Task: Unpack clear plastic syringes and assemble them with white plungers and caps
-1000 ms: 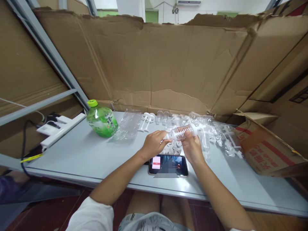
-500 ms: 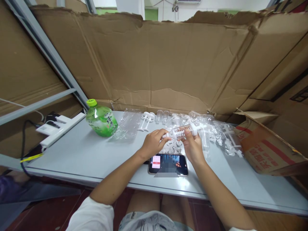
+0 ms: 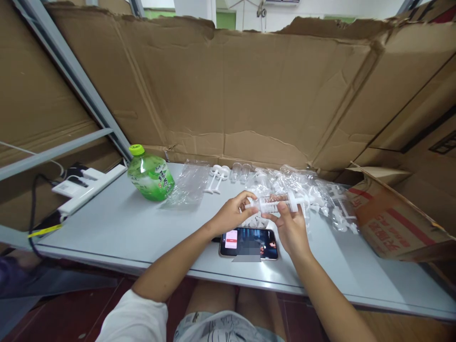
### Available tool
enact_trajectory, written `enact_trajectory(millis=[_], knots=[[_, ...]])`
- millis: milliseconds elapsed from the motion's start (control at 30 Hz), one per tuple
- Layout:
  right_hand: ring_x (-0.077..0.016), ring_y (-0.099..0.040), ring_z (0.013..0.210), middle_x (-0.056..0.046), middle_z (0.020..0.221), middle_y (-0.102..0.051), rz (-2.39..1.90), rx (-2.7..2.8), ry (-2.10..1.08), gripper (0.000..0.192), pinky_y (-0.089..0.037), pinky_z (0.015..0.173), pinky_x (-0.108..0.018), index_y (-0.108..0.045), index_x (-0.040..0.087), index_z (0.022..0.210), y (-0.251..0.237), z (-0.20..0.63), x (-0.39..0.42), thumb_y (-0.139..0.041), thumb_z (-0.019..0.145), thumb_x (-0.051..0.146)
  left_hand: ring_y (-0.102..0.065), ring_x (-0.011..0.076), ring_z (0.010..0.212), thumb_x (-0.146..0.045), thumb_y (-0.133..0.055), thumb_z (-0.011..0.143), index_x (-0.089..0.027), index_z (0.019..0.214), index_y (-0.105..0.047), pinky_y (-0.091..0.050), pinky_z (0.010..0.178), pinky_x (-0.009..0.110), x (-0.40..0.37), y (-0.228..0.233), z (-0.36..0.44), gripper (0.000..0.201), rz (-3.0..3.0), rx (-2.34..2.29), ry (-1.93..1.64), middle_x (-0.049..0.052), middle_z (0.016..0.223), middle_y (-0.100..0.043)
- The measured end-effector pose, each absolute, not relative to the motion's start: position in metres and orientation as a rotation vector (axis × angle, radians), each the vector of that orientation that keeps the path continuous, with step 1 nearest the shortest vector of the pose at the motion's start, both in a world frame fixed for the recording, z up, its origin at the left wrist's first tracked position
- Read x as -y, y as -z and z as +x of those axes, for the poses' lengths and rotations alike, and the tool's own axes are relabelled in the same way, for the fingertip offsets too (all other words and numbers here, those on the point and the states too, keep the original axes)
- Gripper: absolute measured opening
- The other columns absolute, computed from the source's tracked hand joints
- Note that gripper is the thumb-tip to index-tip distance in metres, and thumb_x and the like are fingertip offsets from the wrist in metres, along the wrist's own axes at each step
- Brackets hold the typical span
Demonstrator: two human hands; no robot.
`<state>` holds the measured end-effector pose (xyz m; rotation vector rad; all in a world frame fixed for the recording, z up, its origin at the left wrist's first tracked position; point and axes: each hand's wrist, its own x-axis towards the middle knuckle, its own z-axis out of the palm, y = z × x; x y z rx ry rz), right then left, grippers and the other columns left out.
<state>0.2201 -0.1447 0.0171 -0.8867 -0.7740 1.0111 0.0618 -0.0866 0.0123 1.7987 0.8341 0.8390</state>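
Between my hands, above the table, lies a clear plastic syringe [image 3: 273, 203] with white end parts, held nearly level. The fingertips of my left hand [image 3: 238, 209] pinch its narrow left end. My right hand [image 3: 290, 223] grips the barrel near the wide white collar, with a white plunger part sticking out to the right. Below the syringe is a pile of small white plastic pieces [image 3: 257, 221], partly hidden by my hands. A phone [image 3: 248, 243] with a lit screen rests in front of them.
Behind are two white plungers [image 3: 221, 178], two clear barrels [image 3: 241, 172] and bagged white parts [image 3: 335, 204]. A green tea bottle [image 3: 151, 178] and flat plastic bag [image 3: 188, 185] stand left, beyond them a power strip [image 3: 92, 190]. A cardboard box [image 3: 395, 218] sits right; a cardboard wall [image 3: 263, 90] rises behind.
The syringe has shifted slightly right and down and lies more level. My right hand has moved right and lower with it; my left hand still pinches the left end.
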Motion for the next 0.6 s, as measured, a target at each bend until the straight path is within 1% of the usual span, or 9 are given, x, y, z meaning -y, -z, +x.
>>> enact_trajectory(millis=[67, 167, 233, 300, 400, 467, 500, 533, 600], knots=[[-0.0163, -0.060, 0.082, 0.001, 0.091, -0.056, -0.902, 0.765, -0.993, 0.031, -0.060, 0.060, -0.034, -0.055, 0.026, 0.092, -0.013, 0.221, 0.147, -0.071, 0.070, 0.039, -0.044, 0.0099, 0.060, -0.043, -0.061, 0.076, -0.021, 0.095, -0.056, -0.033, 0.056, 0.022, 0.090, -0.015, 0.061, 0.030, 1.930, -0.861, -0.827, -0.005, 0.066, -0.050], [-0.0168, -0.061, 0.081, 0.000, 0.088, -0.055, -0.928, 0.752, -1.000, 0.032, -0.060, 0.059, -0.034, -0.053, 0.025, 0.091, -0.006, 0.223, 0.150, -0.070, 0.071, 0.042, -0.043, 0.0095, 0.057, -0.043, -0.055, 0.080, -0.018, 0.086, -0.057, -0.032, 0.054, 0.021, 0.090, -0.017, 0.059, 0.026, 1.904, -0.825, -0.680, -0.005, 0.061, -0.049], [-0.0183, -0.062, 0.082, -0.001, 0.089, -0.056, -0.937, 0.771, -1.003, 0.031, -0.060, 0.058, -0.035, -0.053, 0.025, 0.091, 0.000, 0.223, 0.153, -0.067, 0.073, 0.045, -0.042, 0.0089, 0.054, -0.048, -0.050, 0.082, -0.016, 0.081, -0.055, -0.031, 0.052, 0.021, 0.089, -0.017, 0.058, 0.032, 1.779, -0.743, -0.555, -0.003, 0.059, -0.049], [-0.0193, -0.063, 0.081, -0.001, 0.090, -0.058, -0.926, 0.812, -0.985, 0.030, -0.060, 0.059, -0.037, -0.053, 0.026, 0.093, 0.005, 0.222, 0.156, -0.065, 0.075, 0.047, -0.038, 0.0076, 0.049, -0.053, -0.046, 0.082, -0.015, 0.071, -0.052, -0.029, 0.049, 0.021, 0.087, -0.016, 0.056, 0.040, 1.670, -0.653, -0.469, -0.003, 0.056, -0.047], [-0.0213, -0.064, 0.081, -0.003, 0.093, -0.060, -0.902, 0.870, -0.952, 0.034, -0.059, 0.060, -0.039, -0.053, 0.027, 0.096, 0.009, 0.225, 0.160, -0.064, 0.074, 0.050, -0.029, 0.0060, 0.044, -0.060, -0.042, 0.082, -0.016, 0.057, -0.043, -0.023, 0.046, 0.022, 0.085, -0.018, 0.053, 0.051, 1.563, -0.578, -0.405, -0.004, 0.048, -0.039], [-0.0235, -0.064, 0.084, -0.005, 0.094, -0.061, -0.892, 0.880, -0.892, 0.039, -0.059, 0.060, -0.039, -0.052, 0.026, 0.098, 0.010, 0.232, 0.162, -0.064, 0.072, 0.054, -0.024, 0.0061, 0.042, -0.064, -0.037, 0.082, -0.016, 0.058, -0.045, -0.020, 0.045, 0.023, 0.085, -0.020, 0.050, 0.054, 1.492, -0.569, -0.370, -0.006, 0.044, -0.033], [-0.0244, -0.064, 0.086, -0.006, 0.095, -0.062, -0.886, 0.887, -0.852, 0.042, -0.058, 0.060, -0.040, -0.053, 0.026, 0.098, 0.010, 0.237, 0.162, -0.063, 0.072, 0.057, -0.023, 0.0064, 0.041, -0.064, -0.034, 0.082, -0.016, 0.062, -0.048, -0.020, 0.045, 0.023, 0.085, -0.021, 0.048, 0.054, 1.471, -0.575, -0.362, -0.006, 0.043, -0.032], [-0.0252, -0.064, 0.086, -0.007, 0.095, -0.062, -0.883, 0.904, -0.819, 0.045, -0.058, 0.060, -0.041, -0.053, 0.025, 0.098, 0.009, 0.242, 0.163, -0.061, 0.071, 0.060, -0.024, 0.0068, 0.041, -0.064, -0.033, 0.082, -0.015, 0.068, -0.051, -0.021, 0.045, 0.022, 0.085, -0.022, 0.046, 0.054, 1.472, -0.597, -0.374, -0.006, 0.044, -0.033], [-0.0256, -0.064, 0.084, -0.008, 0.097, -0.063, -0.914, 0.980, -0.782, 0.052, -0.058, 0.062, -0.042, -0.052, 0.025, 0.102, 0.011, 0.252, 0.164, -0.056, 0.071, 0.066, -0.033, 0.0082, 0.046, -0.060, -0.038, 0.083, -0.015, 0.079, -0.054, -0.027, 0.048, 0.022, 0.084, -0.023, 0.040, 0.047, 1.578, -0.695, -0.469, -0.004, 0.052, -0.041]])
